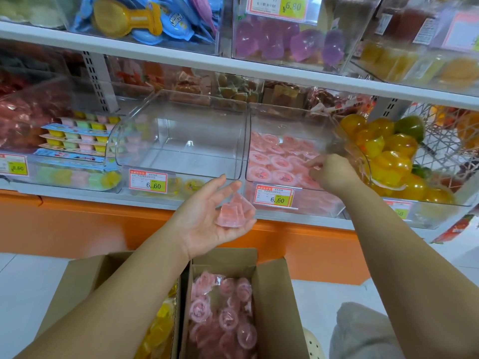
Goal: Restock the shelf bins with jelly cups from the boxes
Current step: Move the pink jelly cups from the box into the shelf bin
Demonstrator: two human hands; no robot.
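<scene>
A red-and-yellow price tag (148, 181) reading 6.60 is hanging just left of centre, and a second tag (274, 197) like it is hanging right of centre. A third tag (14, 165) is showing at the far left edge, a fourth tag (280, 5) at the top. Pastel tray packs (80, 136) are lying stacked at middle left, below a white slotted upright (96, 79). A white wire basket (445, 136) is standing at the right edge. An orange base panel (103, 224) is running across the frame above the white floor (26, 281). My grey trouser knee (363, 332) is poking in at lower right, my white perforated shoe (313, 345) just left of it.
</scene>
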